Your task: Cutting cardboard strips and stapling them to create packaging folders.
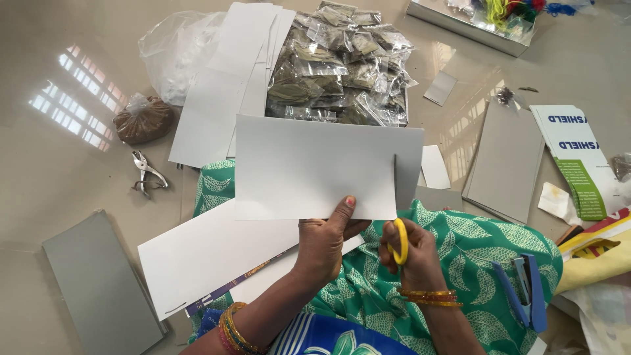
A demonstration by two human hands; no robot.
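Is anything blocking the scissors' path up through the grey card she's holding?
Nothing visible does. The left hand pinches the grey card at its lower edge, well left of the cut. The yellow-handled scissors in the right hand are already partway up the card near its right edge, with only bare card ahead.

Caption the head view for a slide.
Left hand holds a white card sheet while the right hand cuts it with yellow-handled scissors.

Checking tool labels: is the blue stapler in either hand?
No, the blue stapler lies on the green cloth, while the right hand holds yellow scissors and the left hand holds the white card.
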